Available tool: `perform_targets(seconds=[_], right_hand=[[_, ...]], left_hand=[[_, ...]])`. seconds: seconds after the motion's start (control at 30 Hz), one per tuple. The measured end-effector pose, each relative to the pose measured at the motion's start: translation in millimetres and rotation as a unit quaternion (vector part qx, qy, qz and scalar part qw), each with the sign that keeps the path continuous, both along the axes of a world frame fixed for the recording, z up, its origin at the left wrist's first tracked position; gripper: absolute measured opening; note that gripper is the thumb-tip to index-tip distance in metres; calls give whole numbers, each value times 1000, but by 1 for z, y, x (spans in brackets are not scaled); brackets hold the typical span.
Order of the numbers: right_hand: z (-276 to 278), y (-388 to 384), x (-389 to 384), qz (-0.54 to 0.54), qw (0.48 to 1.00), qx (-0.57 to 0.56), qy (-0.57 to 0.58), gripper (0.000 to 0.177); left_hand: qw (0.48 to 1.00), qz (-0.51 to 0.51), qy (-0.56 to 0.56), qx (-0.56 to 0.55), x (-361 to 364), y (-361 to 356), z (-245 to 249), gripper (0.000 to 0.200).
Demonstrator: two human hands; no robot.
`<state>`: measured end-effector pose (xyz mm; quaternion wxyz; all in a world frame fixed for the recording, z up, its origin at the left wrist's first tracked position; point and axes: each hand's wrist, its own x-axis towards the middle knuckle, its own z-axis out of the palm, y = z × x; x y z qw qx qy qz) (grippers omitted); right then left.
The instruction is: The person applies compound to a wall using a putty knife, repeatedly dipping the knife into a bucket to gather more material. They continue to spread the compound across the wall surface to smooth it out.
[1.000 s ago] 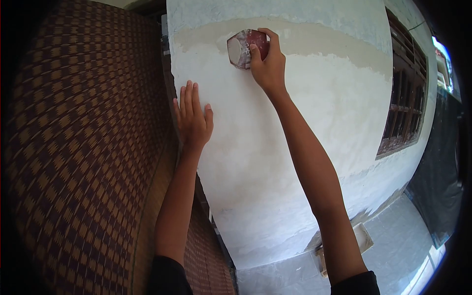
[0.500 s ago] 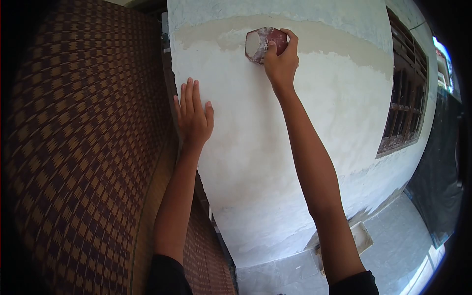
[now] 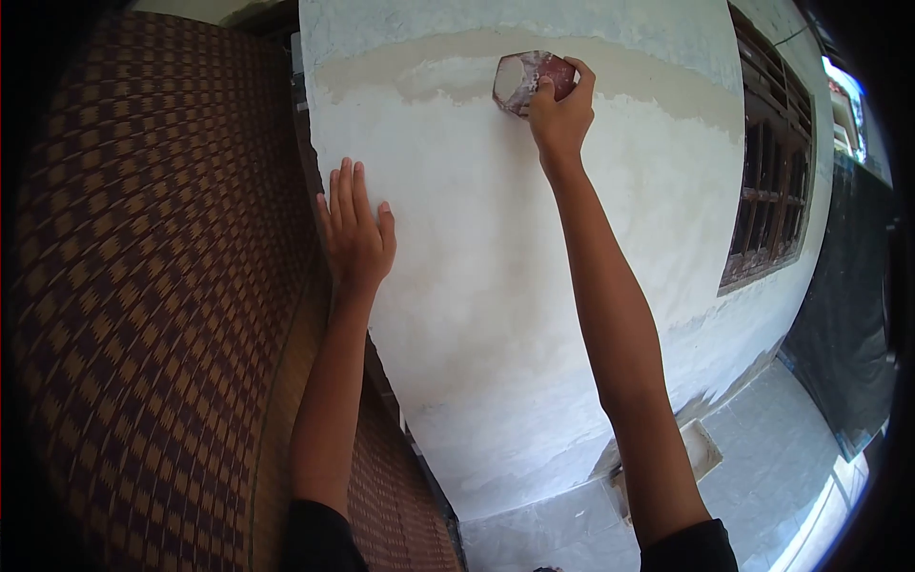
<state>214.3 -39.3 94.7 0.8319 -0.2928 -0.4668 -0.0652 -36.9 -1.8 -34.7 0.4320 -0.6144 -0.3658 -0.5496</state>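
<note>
My right hand point(image 3: 562, 114) reaches high on the pale wall point(image 3: 457, 248), its fingers and thumb closed around a dark red, many-sided putty spreader point(image 3: 518, 81). Whitish paste is smeared over the spreader's left part. It is at a damp-looking beige band point(image 3: 629, 71) that runs across the upper wall, and a lighter streak shows to its left. Lower down, my left hand point(image 3: 357, 234) lies flat near the wall's left edge, fingers stretched upward and holding nothing.
Brown woven matting point(image 3: 162, 238) stands close along the left side. A barred wooden window point(image 3: 777, 172) is set in the wall at right. Below, a shallow pale tray point(image 3: 703, 448) rests on the grey tiled floor point(image 3: 762, 477), partly behind my right forearm. A dark sheet point(image 3: 843, 315) hangs at far right.
The spreader in my right hand has moved right along the beige band. My left hand keeps its place on the wall, while the whole view has shifted slightly to the right.
</note>
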Motion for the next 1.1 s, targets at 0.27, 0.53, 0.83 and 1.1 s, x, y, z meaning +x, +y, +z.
perform_targets(seconds=[0.27,0.53,0.83,1.1], right_hand=[[6,1,-52,36,970,115,-211,44],[12,14,-2,-18,995,16,-99,44],[-6,-4,-21,83,976,130,-153,41],[7,23,-58,-48,970,107,-212,46]], left_hand=[[1000,7,-1,0,3,1,-1,60],[1000,4,4,1,-2,1,-1,59],[1000,18,2,3,3,2,-1,59],[1000,4,1,1,-4,2,-1,60]])
